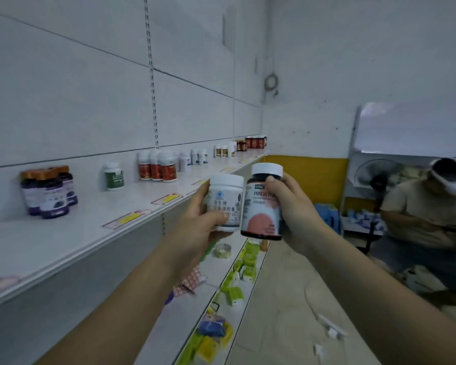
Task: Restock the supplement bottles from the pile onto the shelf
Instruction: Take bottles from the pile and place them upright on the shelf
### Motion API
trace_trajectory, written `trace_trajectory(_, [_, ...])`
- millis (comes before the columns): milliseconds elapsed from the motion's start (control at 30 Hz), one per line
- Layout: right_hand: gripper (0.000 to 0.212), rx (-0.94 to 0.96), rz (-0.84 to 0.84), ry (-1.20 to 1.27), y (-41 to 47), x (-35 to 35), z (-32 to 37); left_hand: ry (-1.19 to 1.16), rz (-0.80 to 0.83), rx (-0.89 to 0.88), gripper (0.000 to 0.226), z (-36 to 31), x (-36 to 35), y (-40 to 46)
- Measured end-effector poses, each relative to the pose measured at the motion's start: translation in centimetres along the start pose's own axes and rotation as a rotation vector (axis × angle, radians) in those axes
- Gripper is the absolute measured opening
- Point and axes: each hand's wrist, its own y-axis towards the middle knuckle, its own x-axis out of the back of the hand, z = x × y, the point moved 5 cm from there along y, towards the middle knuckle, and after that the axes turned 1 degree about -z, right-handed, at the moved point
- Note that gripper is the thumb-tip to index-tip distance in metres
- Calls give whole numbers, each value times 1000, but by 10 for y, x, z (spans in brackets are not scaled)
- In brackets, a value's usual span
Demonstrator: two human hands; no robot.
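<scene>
My left hand grips a white supplement bottle with a white cap. My right hand grips a dark bottle with a white cap and a pink label. Both bottles are held upright, side by side, in front of the white shelf. On that shelf stand purple-labelled bottles at the left, a green-labelled bottle, red-labelled white bottles, and more small bottles towards the far end.
Yellow price tags line the shelf's front edge. A lower shelf holds green and yellow boxes and a roll of tape. A person with a headset crouches at the right beside a fan. Small white parts lie on the floor.
</scene>
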Motion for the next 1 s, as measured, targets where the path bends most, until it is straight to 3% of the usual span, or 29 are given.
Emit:
trace_trajectory(233, [18, 13, -145, -48, 129, 83, -6, -31, 154, 35, 58, 53, -35, 160])
trace_trajectory(500, [18, 58, -174, -103, 280, 198, -17, -39, 223, 29, 65, 125, -99, 338])
trace_trajectory(733, [19, 30, -142, -141, 432, 281, -22, -56, 167, 44, 60, 170, -143, 494])
trace_trajectory(1000, [26, 7, -87, -122, 610, 341, -64, 14, 84, 25, 63, 227, -144, 668])
